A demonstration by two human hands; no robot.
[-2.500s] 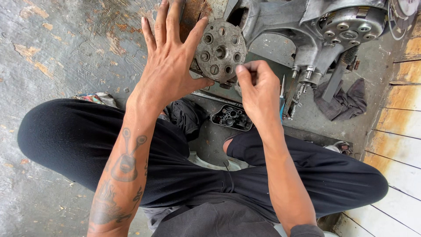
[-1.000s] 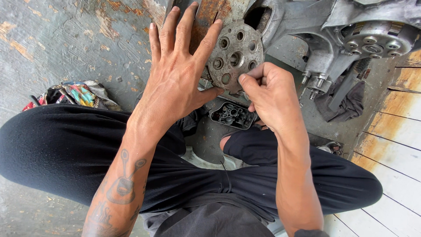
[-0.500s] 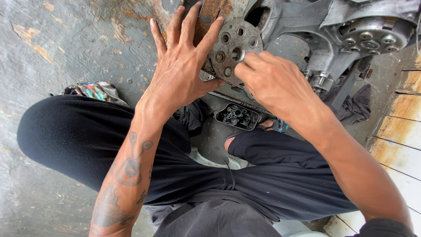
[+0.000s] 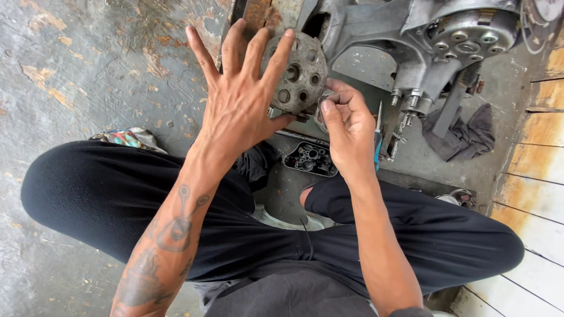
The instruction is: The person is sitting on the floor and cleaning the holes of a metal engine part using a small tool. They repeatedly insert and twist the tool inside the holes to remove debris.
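The person sits cross-legged on the floor [image 4: 76,76] in black trousers [image 4: 117,199], with both forearms reaching forward over the knees. The left hand [image 4: 238,108] is spread flat, fingers [image 4: 276,56] splayed and straight, with the palm pressed against the left side of a round metal disc [image 4: 299,73] with holes through its face; it braces the disc and grasps nothing. The right hand [image 4: 346,126] is just beside the disc's lower right edge, its fingers curled tight and pinched on a small metal part [image 4: 322,108] that is mostly hidden, so what kind of part it is cannot be told.

Below the hands, between the knees, a small black cast part [image 4: 309,158] with round openings lies on the floor. A screwdriver with a blue handle [image 4: 376,138] stands just right of the right hand. A colourful rag [image 4: 126,138] lies by the left knee.

Farther off, the disc sits on a grey engine casing [image 4: 405,47], with a second round ribbed hub [image 4: 470,35] to its right. A dark cloth [image 4: 461,132] lies on the floor beneath that hub, and pale wooden boards [image 4: 534,194] run along the right edge.
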